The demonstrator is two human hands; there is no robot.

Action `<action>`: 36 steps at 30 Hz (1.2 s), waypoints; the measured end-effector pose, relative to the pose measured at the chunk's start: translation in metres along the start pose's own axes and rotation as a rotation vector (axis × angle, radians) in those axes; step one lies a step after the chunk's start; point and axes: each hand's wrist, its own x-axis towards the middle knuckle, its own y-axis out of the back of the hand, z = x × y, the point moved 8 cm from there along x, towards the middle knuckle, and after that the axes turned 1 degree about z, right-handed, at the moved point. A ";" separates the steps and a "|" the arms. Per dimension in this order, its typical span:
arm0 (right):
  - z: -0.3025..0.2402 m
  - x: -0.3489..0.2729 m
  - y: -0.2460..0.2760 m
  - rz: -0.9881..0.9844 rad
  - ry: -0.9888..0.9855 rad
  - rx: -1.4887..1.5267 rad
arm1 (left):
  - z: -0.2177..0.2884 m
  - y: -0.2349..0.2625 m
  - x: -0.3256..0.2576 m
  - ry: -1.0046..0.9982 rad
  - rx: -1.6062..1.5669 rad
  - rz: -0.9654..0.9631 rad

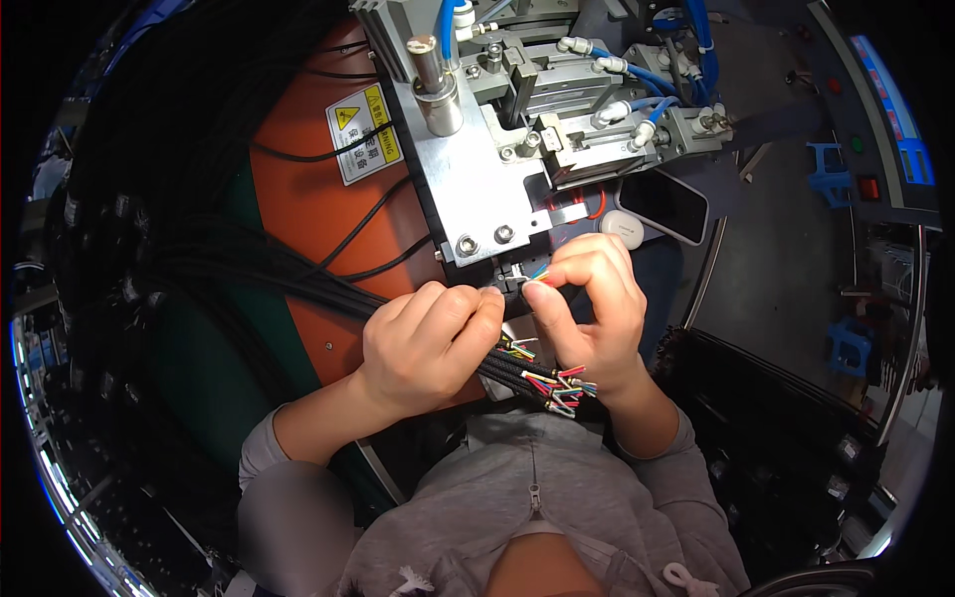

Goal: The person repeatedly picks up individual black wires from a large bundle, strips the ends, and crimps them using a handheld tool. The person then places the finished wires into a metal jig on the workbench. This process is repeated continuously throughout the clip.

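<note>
My right hand (597,308) pinches thin coloured wires (540,273) between thumb and forefinger, just below the front edge of a metal machine (468,189). Close beside it, my left hand (433,343) is closed, its thumb and forefinger pressed together near a small dark fixture (509,282). What the left fingers grip is hidden. Beneath both hands lies a bundle of black sleeved cables (512,373). Their stripped ends fan out in red, yellow, green, blue and white wires (567,386) under my right wrist.
Blue air hoses (647,70) run along the machine's cylinders. On the orange surface (288,159) sits a warning label (363,134), with black cables crossing nearby. A phone (665,206) and a round white case (622,229) lie right of the machine. Blue stools (849,345) stand farther right.
</note>
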 end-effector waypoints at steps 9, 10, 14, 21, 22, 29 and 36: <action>0.047 -0.016 -0.006 -0.194 -0.411 0.384 | 0.009 -0.007 0.001 0.011 0.071 -0.092; 0.043 -0.013 -0.004 -0.180 -0.310 0.220 | 0.009 -0.010 0.000 0.014 0.091 -0.123; 0.032 -0.006 -0.011 -0.098 -0.149 -0.039 | 0.007 -0.020 -0.001 0.081 0.164 -0.225; 0.031 -0.013 -0.016 -0.090 -0.119 -0.066 | 0.007 -0.021 -0.003 0.139 0.226 -0.237; 0.033 -0.013 -0.017 -0.065 -0.120 -0.050 | 0.007 -0.022 -0.002 0.141 0.228 -0.235; 0.091 -0.053 -0.042 -0.048 -0.842 0.642 | 0.000 -0.017 -0.003 0.132 0.138 -0.167; 0.064 -0.034 -0.029 -0.027 -0.547 0.233 | -0.006 -0.013 0.002 0.167 0.113 -0.183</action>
